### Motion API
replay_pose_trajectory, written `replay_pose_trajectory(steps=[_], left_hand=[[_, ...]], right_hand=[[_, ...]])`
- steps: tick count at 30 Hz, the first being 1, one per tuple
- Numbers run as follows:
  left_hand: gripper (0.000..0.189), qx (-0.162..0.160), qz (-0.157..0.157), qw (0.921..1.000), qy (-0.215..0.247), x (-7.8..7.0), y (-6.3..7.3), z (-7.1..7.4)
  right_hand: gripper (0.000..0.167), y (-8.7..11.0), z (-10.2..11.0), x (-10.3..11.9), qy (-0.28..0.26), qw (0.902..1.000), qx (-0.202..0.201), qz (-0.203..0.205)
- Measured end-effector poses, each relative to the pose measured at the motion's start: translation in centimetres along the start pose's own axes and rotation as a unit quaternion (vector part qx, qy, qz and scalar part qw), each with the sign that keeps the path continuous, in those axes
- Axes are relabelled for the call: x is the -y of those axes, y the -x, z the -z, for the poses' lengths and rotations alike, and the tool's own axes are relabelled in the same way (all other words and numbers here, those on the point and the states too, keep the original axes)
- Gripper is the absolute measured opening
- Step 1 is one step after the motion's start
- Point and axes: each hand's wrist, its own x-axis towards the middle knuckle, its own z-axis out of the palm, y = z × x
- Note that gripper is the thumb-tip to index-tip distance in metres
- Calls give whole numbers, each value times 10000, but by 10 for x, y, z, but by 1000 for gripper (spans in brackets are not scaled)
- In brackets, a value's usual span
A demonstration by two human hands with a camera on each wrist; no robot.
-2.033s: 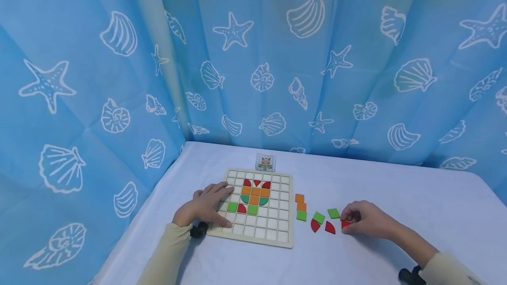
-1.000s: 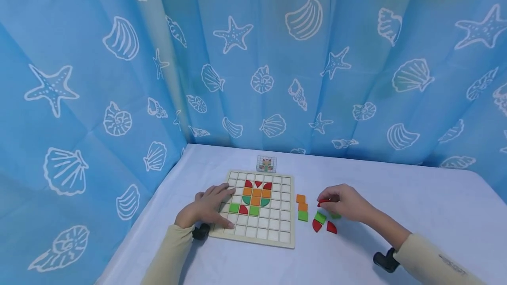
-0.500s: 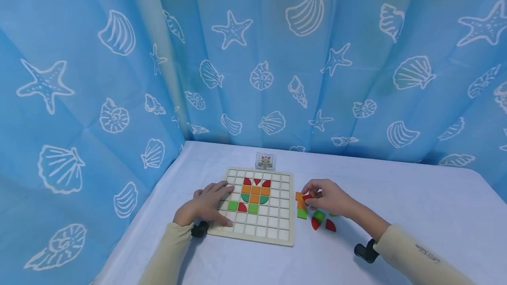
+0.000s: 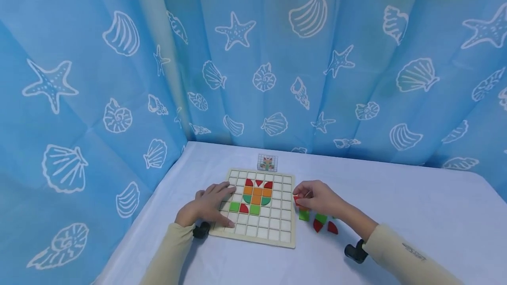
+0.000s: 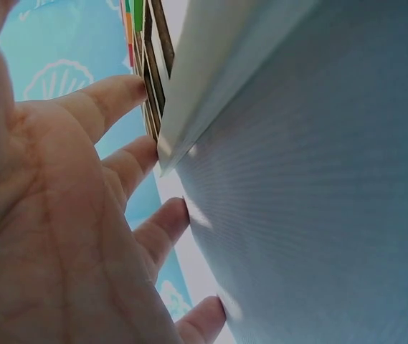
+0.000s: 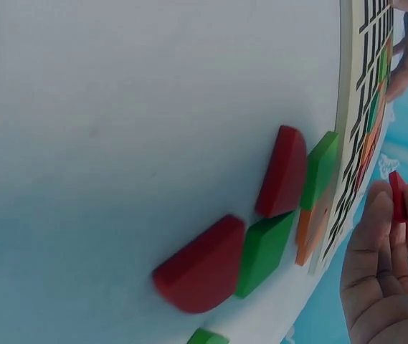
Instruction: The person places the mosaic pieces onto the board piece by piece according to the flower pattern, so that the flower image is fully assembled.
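Note:
My right hand pinches a red tile between thumb and fingertips, just beyond the right edge of the wooden grid board. Its exact shape is mostly covered by the fingers. On the board's left edge rests my left hand, fingers spread; in the left wrist view, some fingertips touch the rim and others the cloth. A pattern of red, orange and green tiles fills part of the grid, including an orange tile, a teal quarter-round tile and a green square tile.
Right of the board lie loose tiles: a green square, red quarter-rounds and another green square. Orange tiles are partly hidden under my right hand. A pattern card lies behind the board on white cloth.
My right hand picked up the red tile at the far right of the loose pieces and carried it left to the board's right edge. My left hand has stayed in place.

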Motion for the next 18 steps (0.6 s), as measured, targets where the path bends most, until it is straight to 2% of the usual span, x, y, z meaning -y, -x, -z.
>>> replay_pose_trajectory(steps=[6, 18], left_hand=[[106, 37, 24, 10000, -58, -1, 2, 7], [106, 110, 0, 9999, -15, -4, 2, 4]], right_hand=[[17, -9, -2, 8, 75, 9991, 224, 352], [15, -21, -15, 14, -83, 9961, 618, 628]])
